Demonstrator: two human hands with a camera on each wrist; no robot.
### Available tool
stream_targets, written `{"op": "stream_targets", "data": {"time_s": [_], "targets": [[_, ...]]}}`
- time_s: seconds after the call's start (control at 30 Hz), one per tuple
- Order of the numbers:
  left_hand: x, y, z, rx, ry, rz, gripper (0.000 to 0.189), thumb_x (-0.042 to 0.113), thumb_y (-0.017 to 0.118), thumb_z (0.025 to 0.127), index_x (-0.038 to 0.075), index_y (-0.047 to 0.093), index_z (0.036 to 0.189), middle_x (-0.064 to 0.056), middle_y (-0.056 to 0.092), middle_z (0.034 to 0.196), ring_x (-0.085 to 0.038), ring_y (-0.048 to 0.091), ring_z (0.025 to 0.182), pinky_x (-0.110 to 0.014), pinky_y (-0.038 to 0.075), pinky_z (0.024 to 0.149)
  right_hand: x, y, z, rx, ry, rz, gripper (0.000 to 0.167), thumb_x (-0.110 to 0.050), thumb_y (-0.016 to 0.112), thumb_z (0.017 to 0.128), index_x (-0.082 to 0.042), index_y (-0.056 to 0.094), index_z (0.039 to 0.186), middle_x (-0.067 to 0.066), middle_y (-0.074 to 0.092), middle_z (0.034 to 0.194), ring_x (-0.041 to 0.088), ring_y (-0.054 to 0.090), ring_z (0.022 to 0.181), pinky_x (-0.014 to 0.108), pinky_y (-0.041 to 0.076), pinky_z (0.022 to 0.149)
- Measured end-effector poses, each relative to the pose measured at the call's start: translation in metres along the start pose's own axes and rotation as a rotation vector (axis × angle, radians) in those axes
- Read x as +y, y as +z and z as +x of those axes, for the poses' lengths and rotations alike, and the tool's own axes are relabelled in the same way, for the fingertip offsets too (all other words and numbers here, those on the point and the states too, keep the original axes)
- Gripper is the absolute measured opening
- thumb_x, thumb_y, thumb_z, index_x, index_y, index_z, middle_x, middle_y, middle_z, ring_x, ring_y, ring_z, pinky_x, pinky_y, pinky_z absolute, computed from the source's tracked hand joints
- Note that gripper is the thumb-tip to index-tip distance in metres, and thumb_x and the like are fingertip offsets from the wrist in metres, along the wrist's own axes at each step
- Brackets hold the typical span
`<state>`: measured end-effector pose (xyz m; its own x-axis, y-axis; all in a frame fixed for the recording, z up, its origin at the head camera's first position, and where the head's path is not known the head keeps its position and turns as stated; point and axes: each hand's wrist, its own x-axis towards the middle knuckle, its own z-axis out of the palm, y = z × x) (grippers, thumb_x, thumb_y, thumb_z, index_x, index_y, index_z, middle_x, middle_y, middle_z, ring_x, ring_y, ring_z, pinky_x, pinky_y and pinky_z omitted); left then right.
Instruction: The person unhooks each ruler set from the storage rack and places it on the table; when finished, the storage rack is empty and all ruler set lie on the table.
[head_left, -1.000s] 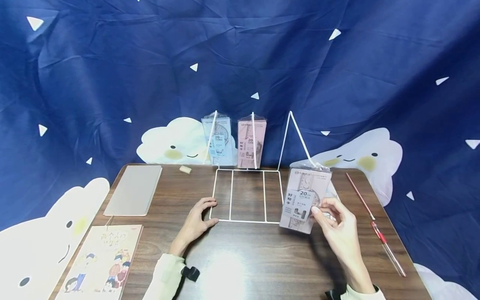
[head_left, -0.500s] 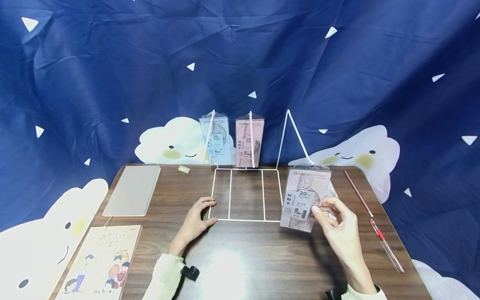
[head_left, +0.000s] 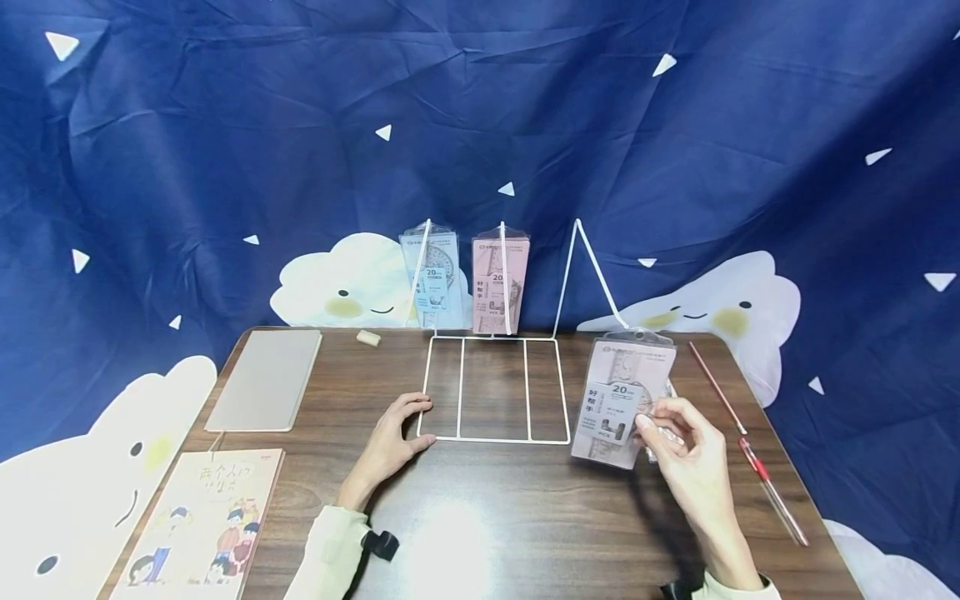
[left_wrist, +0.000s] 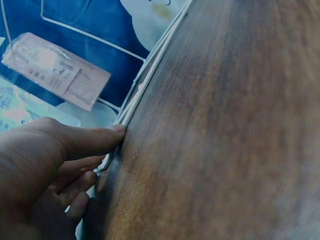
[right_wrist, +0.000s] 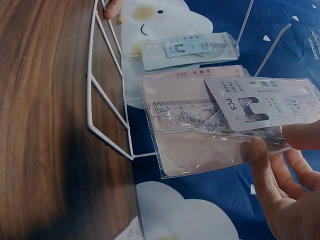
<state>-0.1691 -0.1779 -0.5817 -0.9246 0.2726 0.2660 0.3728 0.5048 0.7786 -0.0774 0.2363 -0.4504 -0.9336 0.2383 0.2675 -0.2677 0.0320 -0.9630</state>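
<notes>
My right hand (head_left: 690, 462) pinches a clear-sleeved ruler set (head_left: 618, 404) by its right edge, with thumb in front. Through the sleeve in the right wrist view, a ruler (right_wrist: 180, 112) and a grey card (right_wrist: 265, 102) show. The set is held up to the right of a white wire rack (head_left: 492, 440), its top close to the front end of the rack's right prong (head_left: 600, 271). Whether they touch, I cannot tell. My left hand (head_left: 390, 442) holds the rack's front left corner between thumb and fingers. A blue ruler set (head_left: 438, 287) and a pink one (head_left: 491, 287) hang on the other prongs.
Left on the table lie a grey notebook (head_left: 262, 379) and an illustrated book (head_left: 198, 517). A small pale block (head_left: 368, 337) lies at the back. Two thin pens or pencils, one of them red (head_left: 716, 383), lie right. Something pale, partly hidden, lies behind my right hand.
My right hand has moved slightly right with the ruler set, uncovering the rack's front right corner. My left hand stays at the rack's corner.
</notes>
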Motion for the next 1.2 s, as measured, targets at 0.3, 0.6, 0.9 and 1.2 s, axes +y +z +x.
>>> {"op": "stream_targets", "data": {"time_s": [0.3, 0.6, 0.9, 1.2], "targets": [[0.000, 0.000, 0.001, -0.011, -0.015, 0.000, 0.052, 0.004, 0.088, 0.080, -0.002, 0.069, 0.128, -0.010, 0.063, 0.140, -0.032, 0.055, 0.135, -0.053, 0.040, 0.115, 0.021, -0.013, 0.014, 0.036, 0.052, -0.047, 0.019, 0.013, 0.070, 0.092, 0.019, 0.057, 0.105, 0.005, 0.067, 0.089, 0.009, 0.071, 0.075, 0.026, 0.062, 0.067], [-0.001, 0.000, 0.001, -0.008, -0.012, 0.001, 0.053, 0.003, 0.089, 0.079, -0.003, 0.069, 0.128, -0.011, 0.063, 0.139, -0.033, 0.055, 0.135, -0.053, 0.039, 0.115, 0.052, -0.016, 0.044, 0.004, 0.082, -0.114, 0.022, 0.007, 0.071, 0.094, 0.017, 0.059, 0.108, 0.006, 0.068, 0.090, 0.006, 0.070, 0.074, 0.025, 0.062, 0.067], [-0.001, 0.000, 0.000, -0.009, -0.016, 0.004, 0.053, 0.004, 0.089, 0.079, -0.001, 0.070, 0.128, -0.010, 0.063, 0.140, -0.032, 0.055, 0.136, -0.053, 0.040, 0.114, 0.078, -0.022, 0.065, -0.039, 0.099, -0.249, 0.026, -0.001, 0.072, 0.096, 0.014, 0.062, 0.115, 0.003, 0.070, 0.087, 0.003, 0.068, 0.070, 0.024, 0.061, 0.064], [-0.002, 0.000, 0.001, -0.003, -0.006, -0.008, 0.053, 0.002, 0.089, 0.078, -0.003, 0.069, 0.127, -0.011, 0.063, 0.139, -0.032, 0.056, 0.135, -0.052, 0.040, 0.114, 0.099, -0.025, 0.085, -0.092, 0.133, -0.321, 0.030, -0.007, 0.075, 0.097, 0.012, 0.064, 0.117, 0.017, 0.071, 0.094, 0.002, 0.067, 0.069, 0.028, 0.062, 0.063]]}}
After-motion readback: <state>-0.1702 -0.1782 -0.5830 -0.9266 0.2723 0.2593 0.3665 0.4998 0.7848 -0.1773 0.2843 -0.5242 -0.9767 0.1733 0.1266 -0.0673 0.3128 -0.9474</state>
